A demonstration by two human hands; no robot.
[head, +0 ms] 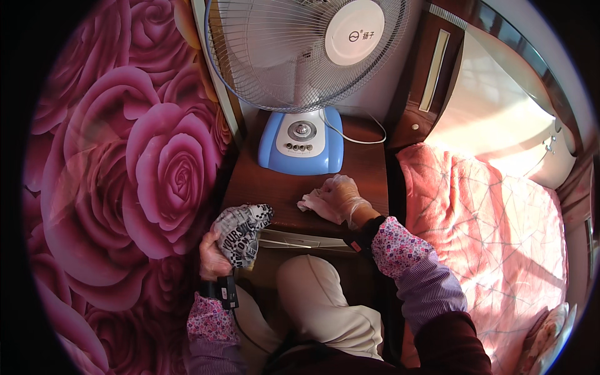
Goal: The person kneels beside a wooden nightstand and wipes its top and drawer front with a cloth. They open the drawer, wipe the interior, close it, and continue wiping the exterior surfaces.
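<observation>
In a thin clear glove, my right hand [341, 199] presses a crumpled pale cloth [318, 205] onto the dark brown wooden top of a bedside cabinet [276, 197]. My left hand [213, 255] is at the cabinet's front left corner. It grips a bunched black, white and grey printed fabric item [243, 232], which bears lettering; whether it is a cap or a folded cloth I cannot tell. Just beyond my right hand, a table fan's blue and white base [300, 161] stands on the cabinet top.
The fan's wire cage [281, 65] leans over the cabinet's back, with a white power cord [361, 140] at its right. A light drawer front [300, 241] lies below the cabinet top. Rose-printed panels [126, 187] border the left; a bed with a pink blanket [487, 243] and headboard [501, 103] is right.
</observation>
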